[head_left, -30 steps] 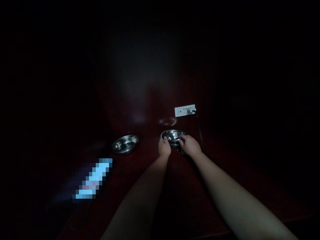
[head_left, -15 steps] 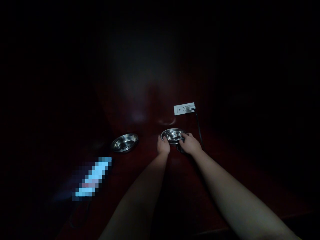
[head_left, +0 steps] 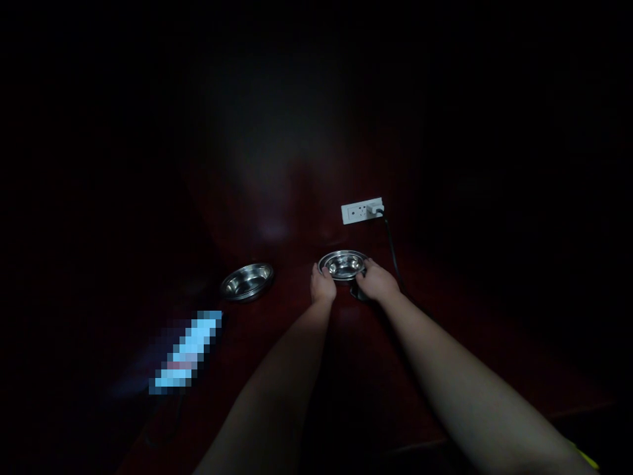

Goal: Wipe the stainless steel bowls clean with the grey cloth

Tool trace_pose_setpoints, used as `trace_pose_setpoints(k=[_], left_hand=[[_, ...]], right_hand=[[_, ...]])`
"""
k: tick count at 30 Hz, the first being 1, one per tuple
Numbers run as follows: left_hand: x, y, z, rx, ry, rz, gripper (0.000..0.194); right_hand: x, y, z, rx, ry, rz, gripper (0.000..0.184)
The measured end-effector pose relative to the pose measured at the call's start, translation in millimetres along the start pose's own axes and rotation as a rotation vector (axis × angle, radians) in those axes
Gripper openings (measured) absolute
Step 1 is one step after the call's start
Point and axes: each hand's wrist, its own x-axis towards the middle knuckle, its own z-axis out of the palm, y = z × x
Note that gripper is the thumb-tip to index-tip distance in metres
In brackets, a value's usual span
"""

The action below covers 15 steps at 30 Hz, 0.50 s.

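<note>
A shiny round metal bowl (head_left: 345, 266) is between my two hands, over the dark red surface. My left hand (head_left: 323, 285) grips its left rim, thumb on top and fingers around the outside. On the right rim my right hand (head_left: 378, 280) has hold in the same way, thumb toward the front. Just under the bowl's front right edge, a small dark object (head_left: 357, 291) shows in part; its kind is unclear. To the left, a second metal bowl (head_left: 247, 282) rests on the surface, apart from both hands.
A lit, pixelated screen (head_left: 188, 349) lies at the front left. On the back wall is a white socket panel (head_left: 362, 211) with a plug in it, and a black cable (head_left: 392, 251) hangs down behind my right hand. The surroundings are very dark.
My right hand has shifted its fingers from inside the bowl to its right rim. The bowl now sits slightly higher and more level in view. My left hand keeps its hold.
</note>
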Motion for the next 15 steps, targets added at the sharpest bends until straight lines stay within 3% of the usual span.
trace_pose_setpoints(k=[8, 15], left_hand=[[-1.9, 1.1, -1.8, 0.013, -0.02, 0.012, 0.054], [-3.2, 1.5, -2.8, 0.019, -0.044, 0.042, 0.056]], right_hand=[[-0.3, 3.7, -9.1, 0.023, -0.009, 0.086, 0.047], [-5.8, 2.2, -14.8, 0.071, 0.061, 0.169, 0.043]])
